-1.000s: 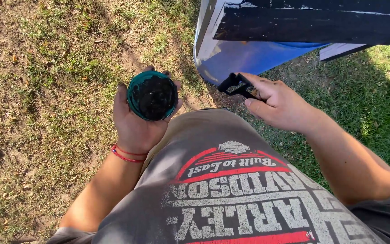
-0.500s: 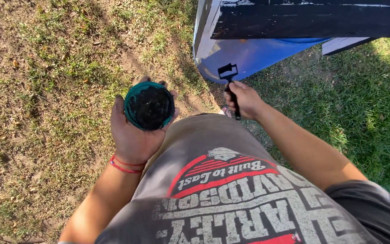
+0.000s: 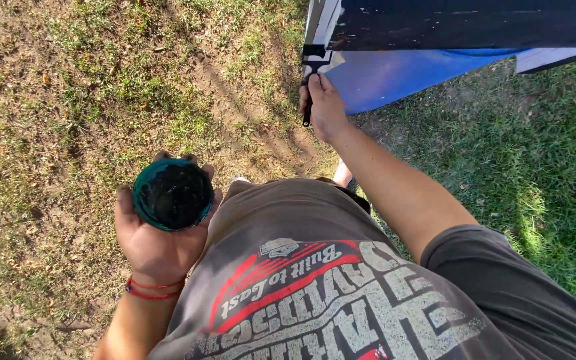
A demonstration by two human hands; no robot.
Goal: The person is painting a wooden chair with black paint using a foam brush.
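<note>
The paintbrush (image 3: 309, 83) is in the upper middle of the frame, gripped in the right hand (image 3: 325, 107), whose fingers are wrapped tight around its dark handle. Its long axis runs nearly straight up and down in the picture: the black bristle head points toward the top of the frame and meets the pale edge of a board (image 3: 320, 27), while the handle's end pokes out below the hand, pointing back toward the person. The board's face is painted black (image 3: 468, 23) across the top right of the frame, with a blue sheet (image 3: 408, 77) spread just beneath it and a strip of white showing at its right end.

The left hand (image 3: 158, 243) is in the lower left of the frame, palm up, with fingers and thumb curled around a round teal cup (image 3: 173, 195). The cup sits upright in the palm, its open mouth facing the camera, and its inside is coated with black paint. Red string bracelets (image 3: 151, 289) circle that wrist.

The two hands are well apart, the cup held low near the person's waist and the brush stretched out ahead at arm's length. A grey shirt (image 3: 315, 293) with a red and white print fills the bottom of the frame. Dry, patchy grass (image 3: 68, 100) covers the left side; greener grass (image 3: 535, 167) lies to the right, partly in shadow.
</note>
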